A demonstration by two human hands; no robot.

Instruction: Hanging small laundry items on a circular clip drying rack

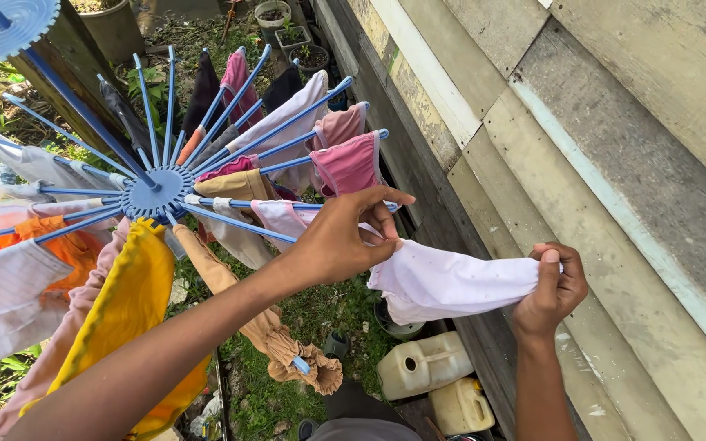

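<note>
The left hand [341, 241] pinches one end of a white cloth [451, 282], thumb and fingers pressed together on the fabric. The right hand [551, 287] pinches the other end, thumb on top, fingers curled under. The cloth is stretched between the two hands, held in the air beside a wooden wall [614, 163].

Containers: below the cloth, two cream plastic jugs stand on the ground against the wall. The upper jug [422, 363] is boxy with a round cap on its upper corner; the lower jug [459, 404] lies just beside it, with a moulded handle. No label can be made out on either. A round pot [394, 327] sits under the cloth, mostly hidden by it.

Surroundings: left of the left hand, a blue spoked drying rack [153, 192] carries pink, white, tan, orange and yellow garments. One blue spoke passes right behind the left hand, bearing a pink garment [349, 163]. A yellow garment [128, 302] hangs beside the left forearm. The ground is grass with litter. Plant pots [275, 16] stand at the far end of the wall. The wall boards are weathered, with pale trim strips.

Limits: the rack's left side runs out of frame. A dark shape at the bottom edge below the jugs is cut off and cannot be identified.
</note>
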